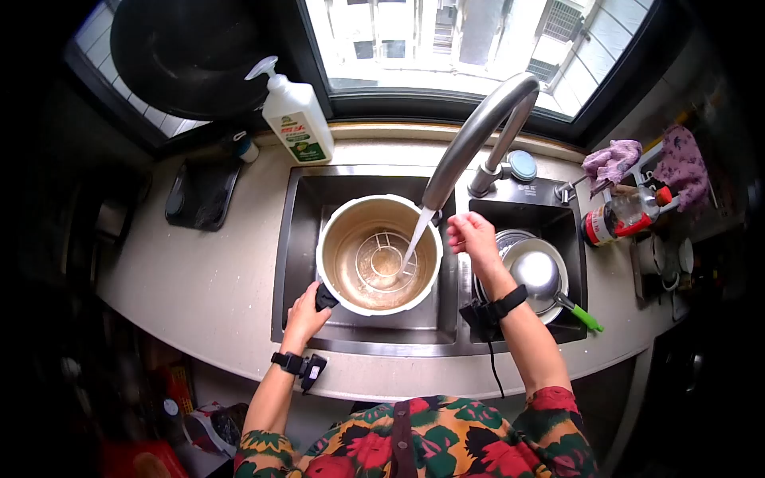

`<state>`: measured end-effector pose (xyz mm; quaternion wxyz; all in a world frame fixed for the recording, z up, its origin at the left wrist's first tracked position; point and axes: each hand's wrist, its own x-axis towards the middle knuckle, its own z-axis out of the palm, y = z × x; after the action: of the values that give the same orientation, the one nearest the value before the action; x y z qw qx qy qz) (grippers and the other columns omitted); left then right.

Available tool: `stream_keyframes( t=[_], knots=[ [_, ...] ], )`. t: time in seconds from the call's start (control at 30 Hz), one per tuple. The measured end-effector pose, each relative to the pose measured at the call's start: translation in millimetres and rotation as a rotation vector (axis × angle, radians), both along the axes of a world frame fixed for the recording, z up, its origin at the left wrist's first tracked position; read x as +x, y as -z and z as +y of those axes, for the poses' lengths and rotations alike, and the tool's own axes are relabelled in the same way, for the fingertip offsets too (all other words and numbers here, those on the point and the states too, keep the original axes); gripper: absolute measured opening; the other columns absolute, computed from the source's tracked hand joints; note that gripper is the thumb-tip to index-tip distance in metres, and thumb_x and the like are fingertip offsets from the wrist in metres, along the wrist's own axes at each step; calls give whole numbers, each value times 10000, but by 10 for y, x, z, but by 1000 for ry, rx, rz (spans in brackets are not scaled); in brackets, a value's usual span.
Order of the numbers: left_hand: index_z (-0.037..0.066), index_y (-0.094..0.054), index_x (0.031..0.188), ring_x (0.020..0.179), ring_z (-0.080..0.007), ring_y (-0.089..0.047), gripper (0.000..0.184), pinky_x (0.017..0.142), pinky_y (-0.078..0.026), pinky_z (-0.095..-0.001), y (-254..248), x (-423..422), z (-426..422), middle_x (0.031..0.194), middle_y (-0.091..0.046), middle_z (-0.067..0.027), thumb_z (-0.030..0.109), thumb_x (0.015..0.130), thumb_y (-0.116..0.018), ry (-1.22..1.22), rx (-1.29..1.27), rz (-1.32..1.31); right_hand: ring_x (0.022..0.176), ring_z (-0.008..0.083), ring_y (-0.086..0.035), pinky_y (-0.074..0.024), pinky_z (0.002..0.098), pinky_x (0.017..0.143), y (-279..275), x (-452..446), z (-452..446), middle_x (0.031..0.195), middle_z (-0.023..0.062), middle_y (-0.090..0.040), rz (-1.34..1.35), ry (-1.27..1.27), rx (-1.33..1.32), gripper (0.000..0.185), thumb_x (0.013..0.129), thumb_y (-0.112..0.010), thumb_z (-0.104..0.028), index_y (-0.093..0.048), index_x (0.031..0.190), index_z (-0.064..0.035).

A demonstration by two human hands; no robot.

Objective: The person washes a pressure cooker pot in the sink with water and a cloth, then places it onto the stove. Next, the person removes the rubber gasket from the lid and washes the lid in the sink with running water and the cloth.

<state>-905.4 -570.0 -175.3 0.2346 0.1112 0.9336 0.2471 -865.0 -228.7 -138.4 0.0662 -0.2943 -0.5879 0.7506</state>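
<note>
A deep, light-rimmed pot (338,275) stands in the left sink basin. Water (418,237) runs from the tap (466,147) into it, and a ring pattern shows at its bottom; whether that is a rack I cannot tell. My left hand (304,315) is closed around the black handle (325,298) at the pot's lower left. On the other side, my right hand (474,238) hovers between the tap's mouth and the right basin, fingers curled in, with nothing visible in them. It is close to the pot's right rim and apart from it.
In the right basin (575,263) lie bowls and a ladle-like tool (535,275) with a green handle. A pump bottle (296,119) stands behind the left basin, near a black tray (204,195). To the right are a red-capped bottle (625,217) and a pink cloth (612,162).
</note>
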Motion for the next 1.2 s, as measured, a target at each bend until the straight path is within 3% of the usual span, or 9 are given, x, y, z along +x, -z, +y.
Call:
stream_keyframes(
  t=[0.2,0.37,0.53,0.67,0.77,0.83,0.93,1.03,1.2],
  knots=[
    [82,-462,1158,1032,-316,-484,523,868,-394,-406,-4,113,196,1077,-538,-144,215,672,-599,-59,37,125,752,71,-547,-441,226,635,157,22,-585,860,-6,-600,16,-262,-42,199,836,-531,-196,-585,971,-60],
    [19,-533,1084,917,-229,-564,345,779,-452,-318,2,124,722,1047,-570,-114,171,774,-544,-59,486,131,799,82,-534,-425,223,642,166,28,-777,884,-2,-585,-6,-204,-92,206,851,-496,-182,-580,1005,-74],
    [16,-569,1000,720,-105,-573,211,599,-483,-205,-479,47,1573,837,-595,-54,128,839,-492,-383,1139,-603,747,70,-539,-419,191,629,182,149,-744,877,-2,-587,43,-170,-229,242,875,-475,-236,-559,1040,-80],
    [37,-564,831,558,-100,-550,55,497,-474,-188,-433,-73,1821,705,-578,-32,68,809,-524,-452,1202,-784,674,72,-554,-455,207,617,222,239,-582,862,6,-595,26,-154,-226,218,868,-496,-218,-554,1027,-81],
    [34,-562,827,546,-99,-540,45,478,-463,-190,-10,-130,1757,700,-573,-36,57,798,-536,-473,1235,-903,781,69,-543,-434,205,694,469,301,-524,888,18,-598,133,-265,181,249,861,-503,-194,-558,1059,-54],
    [16,-559,770,483,-72,-493,52,423,-395,-179,-102,-2,1605,631,-543,-21,67,771,-553,-488,1013,-696,918,214,-569,-427,285,807,521,422,-542,990,132,-598,-13,-346,429,301,802,-550,-191,-558,1048,-19],
    [25,-594,829,551,-187,-563,172,521,-453,-296,384,85,1355,681,-602,-94,175,760,-545,-145,551,-314,908,299,-545,-430,343,806,353,558,-623,931,164,-588,-16,-452,736,269,761,-546,-150,-579,1000,-33],
    [87,-597,941,857,-299,-581,305,740,-447,-390,489,257,1194,886,-615,-141,326,795,-476,341,233,-229,901,305,-531,-424,359,802,419,566,-686,943,152,-579,41,-544,932,247,752,-548,-139,-582,968,-25],
    [152,-609,971,896,-292,-571,455,797,-410,-405,-33,322,1046,909,-612,-153,502,847,-346,656,-112,-76,896,269,-529,-408,359,828,602,604,-726,823,92,-595,93,-725,1282,145,730,-565,-171,-631,786,-55]
  ],
)
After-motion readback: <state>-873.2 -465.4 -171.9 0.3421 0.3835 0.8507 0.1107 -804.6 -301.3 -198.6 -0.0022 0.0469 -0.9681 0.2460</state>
